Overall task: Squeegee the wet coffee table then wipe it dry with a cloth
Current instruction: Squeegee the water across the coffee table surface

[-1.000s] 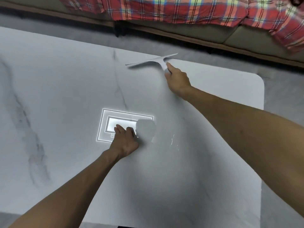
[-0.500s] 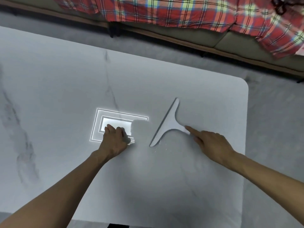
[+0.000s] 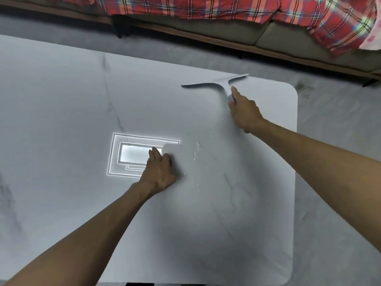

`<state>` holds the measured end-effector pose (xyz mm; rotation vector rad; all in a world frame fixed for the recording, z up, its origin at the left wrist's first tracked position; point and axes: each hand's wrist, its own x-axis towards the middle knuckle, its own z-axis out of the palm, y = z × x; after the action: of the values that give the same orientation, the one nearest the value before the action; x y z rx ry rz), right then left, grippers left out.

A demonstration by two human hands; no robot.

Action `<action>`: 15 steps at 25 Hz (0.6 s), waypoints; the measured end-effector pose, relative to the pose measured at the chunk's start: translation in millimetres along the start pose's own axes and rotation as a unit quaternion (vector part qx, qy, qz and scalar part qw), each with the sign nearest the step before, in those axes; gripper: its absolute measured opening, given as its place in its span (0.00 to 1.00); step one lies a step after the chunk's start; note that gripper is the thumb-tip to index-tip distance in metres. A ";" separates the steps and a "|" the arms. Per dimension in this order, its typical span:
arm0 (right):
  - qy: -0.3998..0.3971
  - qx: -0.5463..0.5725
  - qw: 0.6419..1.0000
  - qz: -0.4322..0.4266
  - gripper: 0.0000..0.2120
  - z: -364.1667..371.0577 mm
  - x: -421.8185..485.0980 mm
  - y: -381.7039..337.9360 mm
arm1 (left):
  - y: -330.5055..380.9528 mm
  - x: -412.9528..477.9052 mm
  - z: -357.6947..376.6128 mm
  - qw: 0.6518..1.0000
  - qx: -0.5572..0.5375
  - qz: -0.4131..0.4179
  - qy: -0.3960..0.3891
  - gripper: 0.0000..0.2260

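Note:
The white marble coffee table (image 3: 61, 104) fills most of the view. My right hand (image 3: 244, 112) grips the handle of a white T-shaped squeegee (image 3: 216, 81), whose blade lies near the table's far right edge. My left hand (image 3: 159, 171) rests on the middle of the tabletop with its fingers straight. Small water droplets (image 3: 195, 155) glint on the surface between my two hands. No cloth shows in this view.
A bright reflection of a ceiling light (image 3: 134, 155) sits by my left hand. Beyond the table stands a sofa (image 3: 237, 32) covered with a red plaid blanket (image 3: 206, 7). Grey floor (image 3: 334, 141) runs along the table's rounded right edge.
My right hand pulled the squeegee toward me to the table's middle, then carried it back out to the far right edge. My left hand stayed put.

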<state>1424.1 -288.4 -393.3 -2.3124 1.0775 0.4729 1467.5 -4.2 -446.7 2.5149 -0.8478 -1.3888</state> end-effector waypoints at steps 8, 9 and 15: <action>-0.107 -0.061 0.992 0.016 0.25 4.9 -163.8 94.5 | 5.3 8.2 2.7 0.999 0.002 -0.034 -0.006 0.21; -0.106 -0.061 0.992 0.016 0.24 -1.3 -167.7 97.5 | 4.8 9.6 3.3 0.999 -0.001 -0.039 -0.007 0.20; 0.039 0.055 0.997 0.043 0.20 -44.1 -32.9 61.7 | 8.4 14.9 1.9 0.998 -0.008 -0.052 -0.028 0.25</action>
<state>1359.3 -328.5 -361.3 -2.2116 1.2150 0.3496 1468.7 -18.9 -455.5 2.5525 -0.7227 -1.4965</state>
